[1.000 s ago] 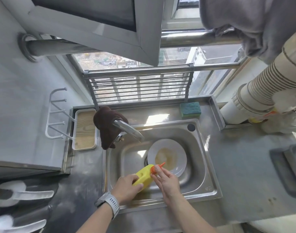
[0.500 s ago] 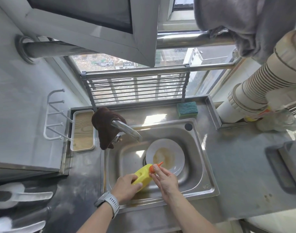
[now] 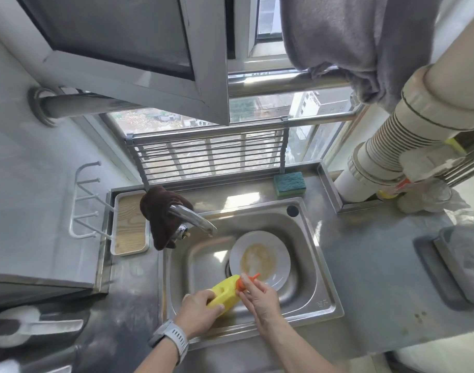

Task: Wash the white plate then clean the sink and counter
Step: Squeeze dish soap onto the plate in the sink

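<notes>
A white plate [image 3: 278, 254] with a brown stain in its middle lies in the steel sink [image 3: 305, 238]. Over the sink's front part, my left hand [image 3: 200, 309] grips a yellow dish soap bottle [image 3: 225, 292], tilted with its neck toward the plate. My right hand [image 3: 260, 297] pinches the bottle's orange cap [image 3: 243, 282], whose flip lid stands open over the plate's near rim. A green and yellow sponge [image 3: 289, 183] rests on the ledge behind the sink.
The faucet [image 3: 192, 216] reaches over the sink's left side with a brown cloth [image 3: 160, 216] draped on it. A wooden tray [image 3: 130, 224] sits at the left. Grey counter [image 3: 370, 270] extends right, with a grey container [image 3: 461, 259] and a large white pipe [image 3: 386, 146].
Both hands stay on the bottle in nearly the same place. The view has shifted slightly; the bottle and cap barely move.
</notes>
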The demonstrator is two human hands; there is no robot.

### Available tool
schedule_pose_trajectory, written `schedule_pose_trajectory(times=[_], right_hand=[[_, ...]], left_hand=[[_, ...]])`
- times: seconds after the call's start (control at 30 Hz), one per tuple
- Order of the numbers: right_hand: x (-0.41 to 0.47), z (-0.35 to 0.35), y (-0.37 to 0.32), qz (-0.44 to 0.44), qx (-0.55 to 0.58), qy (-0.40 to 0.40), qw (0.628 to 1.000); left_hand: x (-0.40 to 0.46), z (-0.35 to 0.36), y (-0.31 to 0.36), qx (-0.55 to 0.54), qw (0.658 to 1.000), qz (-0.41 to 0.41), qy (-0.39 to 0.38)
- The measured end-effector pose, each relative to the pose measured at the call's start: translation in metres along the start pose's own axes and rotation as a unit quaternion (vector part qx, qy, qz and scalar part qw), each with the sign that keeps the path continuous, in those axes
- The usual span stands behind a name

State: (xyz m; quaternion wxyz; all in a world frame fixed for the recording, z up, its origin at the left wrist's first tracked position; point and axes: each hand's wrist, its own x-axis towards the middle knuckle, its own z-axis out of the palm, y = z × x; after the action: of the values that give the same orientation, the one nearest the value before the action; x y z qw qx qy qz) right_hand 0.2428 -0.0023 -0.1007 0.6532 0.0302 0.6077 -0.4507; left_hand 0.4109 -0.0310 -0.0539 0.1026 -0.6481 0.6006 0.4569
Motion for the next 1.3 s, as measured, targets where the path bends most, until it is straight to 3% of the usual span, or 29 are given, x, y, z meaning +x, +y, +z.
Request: schedule_pose_trajectory(times=[0.27, 0.43, 0.6, 0.77, 0.87, 0.93, 1.1, 1.2, 1.3], right_hand=[[-0.070, 0.001, -0.019, -0.097, -0.196, -0.016, 0.976], [-0.115, 0.010, -0.065, -0.183, -0.305, -0.017, 0.934], [-0.154, -0.014, -0.143, -0.259, -0.343, 0.037, 0.902], [-0.155, -0.069, -0.239, -0.268, -0.454, 0.070, 0.847], [-0.145, -0.100, -0.288, -0.296, -0.542, 0.103, 0.780], [-0.133, -0.121, -0.314, -0.315, -0.607, 0.116, 0.721], [-0.091, -0.181, -0.361, -0.323, -0.749, 0.101, 0.570], [-0.077, -0.210, -0.380, -0.340, -0.750, 0.119, 0.555], [-0.073, -0.228, -0.396, -0.366, -0.715, 0.155, 0.575]], left_hand=[[-0.044, -0.012, 0.026, -0.079, 0.991, 0.049, 0.093], [-0.074, -0.013, 0.060, -0.168, 0.980, 0.069, 0.085], [-0.093, -0.002, 0.137, -0.265, 0.944, 0.174, 0.090], [-0.089, 0.026, 0.227, -0.310, 0.910, 0.274, 0.009], [-0.086, 0.045, 0.271, -0.372, 0.879, 0.288, -0.078], [-0.084, 0.051, 0.288, -0.366, 0.879, 0.284, -0.109], [-0.071, 0.057, 0.271, -0.248, 0.929, 0.236, -0.137], [-0.056, 0.061, 0.245, -0.182, 0.959, 0.180, -0.124], [-0.045, 0.063, 0.224, -0.164, 0.973, 0.124, -0.106]])
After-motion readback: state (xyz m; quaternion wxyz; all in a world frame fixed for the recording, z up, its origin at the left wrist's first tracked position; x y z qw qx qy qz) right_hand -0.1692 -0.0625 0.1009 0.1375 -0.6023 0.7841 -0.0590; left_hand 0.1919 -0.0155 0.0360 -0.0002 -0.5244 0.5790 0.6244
